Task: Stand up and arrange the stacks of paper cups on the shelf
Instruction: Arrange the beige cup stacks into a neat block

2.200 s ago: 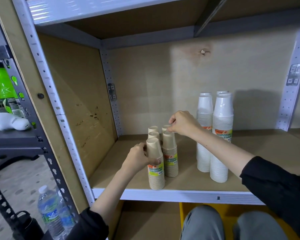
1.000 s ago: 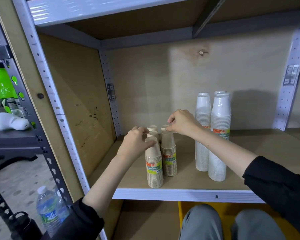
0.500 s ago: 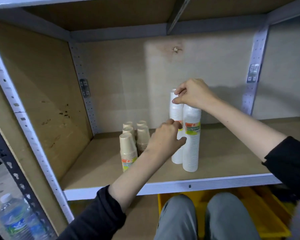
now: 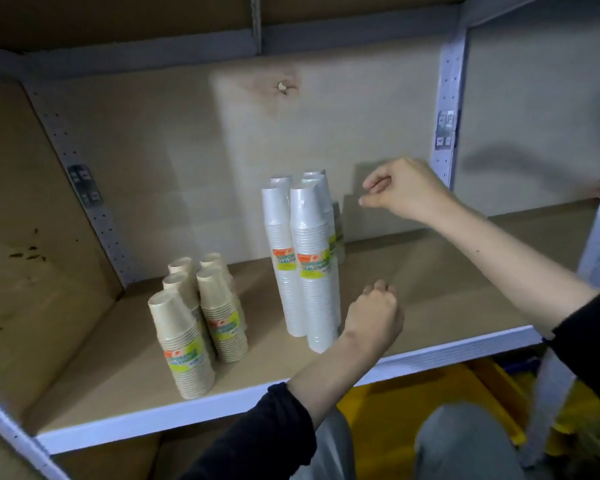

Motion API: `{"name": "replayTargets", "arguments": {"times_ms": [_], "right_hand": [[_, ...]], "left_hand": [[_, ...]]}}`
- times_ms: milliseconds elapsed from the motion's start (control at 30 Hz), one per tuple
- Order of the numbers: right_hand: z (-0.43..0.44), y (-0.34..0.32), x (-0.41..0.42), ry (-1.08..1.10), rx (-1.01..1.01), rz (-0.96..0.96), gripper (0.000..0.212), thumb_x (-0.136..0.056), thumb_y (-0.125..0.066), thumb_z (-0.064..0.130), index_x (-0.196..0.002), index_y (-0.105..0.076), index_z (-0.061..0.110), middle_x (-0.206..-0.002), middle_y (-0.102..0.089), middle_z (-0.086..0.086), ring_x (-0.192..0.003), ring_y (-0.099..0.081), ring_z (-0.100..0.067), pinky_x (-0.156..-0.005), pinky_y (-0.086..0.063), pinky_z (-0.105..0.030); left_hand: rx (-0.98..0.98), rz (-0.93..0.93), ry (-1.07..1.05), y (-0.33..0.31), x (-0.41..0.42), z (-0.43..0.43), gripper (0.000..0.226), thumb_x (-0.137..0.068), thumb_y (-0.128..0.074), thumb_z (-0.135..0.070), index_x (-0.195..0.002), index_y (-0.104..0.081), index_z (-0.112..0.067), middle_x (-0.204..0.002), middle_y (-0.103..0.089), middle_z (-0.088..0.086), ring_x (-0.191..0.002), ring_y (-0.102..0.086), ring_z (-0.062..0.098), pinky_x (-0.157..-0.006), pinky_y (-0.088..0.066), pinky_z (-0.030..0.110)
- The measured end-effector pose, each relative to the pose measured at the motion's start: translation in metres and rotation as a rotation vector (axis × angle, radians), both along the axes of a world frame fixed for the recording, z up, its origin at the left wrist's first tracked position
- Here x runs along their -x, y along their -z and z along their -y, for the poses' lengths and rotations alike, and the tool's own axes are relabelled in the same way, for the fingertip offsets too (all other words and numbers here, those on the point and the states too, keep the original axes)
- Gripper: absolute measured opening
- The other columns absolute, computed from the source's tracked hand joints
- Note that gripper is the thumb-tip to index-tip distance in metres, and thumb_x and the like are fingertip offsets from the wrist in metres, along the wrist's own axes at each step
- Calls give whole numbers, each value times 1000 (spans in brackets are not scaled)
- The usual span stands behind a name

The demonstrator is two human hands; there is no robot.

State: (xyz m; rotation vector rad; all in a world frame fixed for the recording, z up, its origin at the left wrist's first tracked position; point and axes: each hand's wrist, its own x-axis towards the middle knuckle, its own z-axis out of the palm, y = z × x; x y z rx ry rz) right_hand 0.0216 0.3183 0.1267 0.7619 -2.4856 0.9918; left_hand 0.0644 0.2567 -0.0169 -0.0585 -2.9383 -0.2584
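Five brown cup stacks (image 4: 191,341), four white cup stacks (image 4: 312,271) stood upright. Nearby, left hand (image 4: 371,317) and right hand (image 4: 406,192) hovered, fingers clenched, empty.

Short cup stacks (image 4: 222,313) stand left on shelf (image 4: 430,289); tall cup stacks (image 4: 312,265) right.

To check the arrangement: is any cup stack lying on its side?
No, the brown stacks and the white stacks all stand upright on the shelf.

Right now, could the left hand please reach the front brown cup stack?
Probably yes: the left hand holds nothing, and bare shelf before the white stacks leaves a path to the brown stack.
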Motion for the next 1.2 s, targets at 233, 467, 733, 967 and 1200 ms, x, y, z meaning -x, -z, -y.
{"name": "replayTargets", "arguments": {"times_ms": [233,467,733,967,1200], "right_hand": [[-25,33,58,19,-31,125,30,-77,-71,14,-104,-69,2,-109,-70,-15,-109,-60,-29,-93,-46,-32],[-50,65,113,67,-55,219,29,-77,-70,14,-104,-68,3,-111,-68,-14,-112,-57,-28,-97,-46,-33],[-33,95,169,54,-78,295,31,-78,-70,18,-106,-68,4,-113,-69,-12,-110,-60,-28,-84,-45,-28],[32,108,215,-123,84,433,60,-77,-71,36,-123,-56,0,-128,-59,-15,-119,-55,-26,-98,-42,-31],[81,109,242,-240,132,404,79,-78,-71,36,-140,-35,3,-143,-45,-12,-131,-44,-25,-105,-36,-30]], "left_hand": [[-5,174,-106,45,72,-12,36,-92,-33,0,-127,-43,7,-131,-45,22,-124,-43,36,-96,-45,45],[-87,192,-205,77,134,-13,38,-94,-32,-3,-130,-41,6,-137,-38,19,-129,-37,33,-104,-38,41],[-274,158,-281,87,160,-11,41,-95,-37,-18,-131,-42,2,-143,-37,17,-132,-34,31,-109,-30,36],[-252,137,-285,91,162,-11,43,-96,-37,-20,-134,-41,0,-146,-35,15,-136,-30,29,-112,-27,34],[-273,125,-290,92,164,-11,40,-96,-36,-19,-131,-43,-1,-140,-41,14,-130,-35,30,-106,-34,38]]}}
